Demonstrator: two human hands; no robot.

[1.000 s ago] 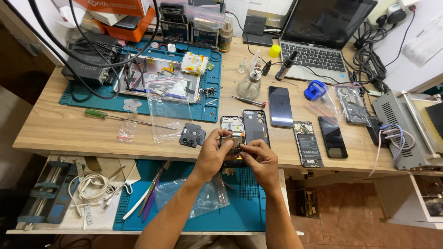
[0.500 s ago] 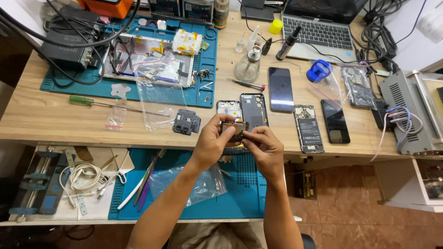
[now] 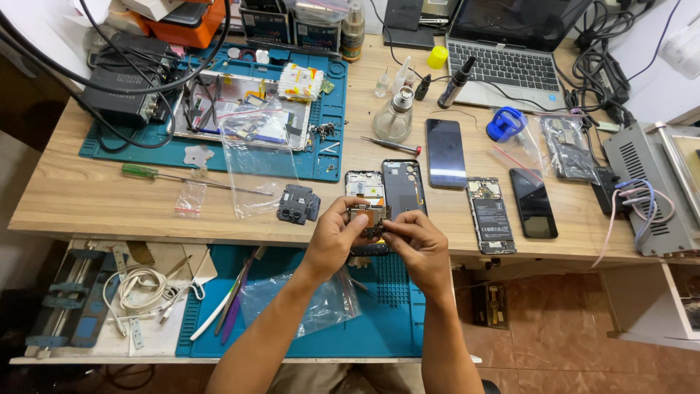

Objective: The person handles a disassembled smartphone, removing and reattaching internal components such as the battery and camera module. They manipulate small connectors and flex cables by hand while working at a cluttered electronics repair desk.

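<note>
Circuit board [image 3: 369, 217] | between both hands | left hand [image 3: 337, 237], right hand [image 3: 417, 244] pinching it

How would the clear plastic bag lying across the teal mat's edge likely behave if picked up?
The clear plastic bag looks thin and creased, so probably floppy and very light. It seems nearly empty, so a push would likely slide or crumple it on the wooden desk.

a laptop [image 3: 510, 58], a green screwdriver [image 3: 138, 171] and a glass bottle [image 3: 398, 117] sit on the wooden desk [image 3: 73, 204].
</note>
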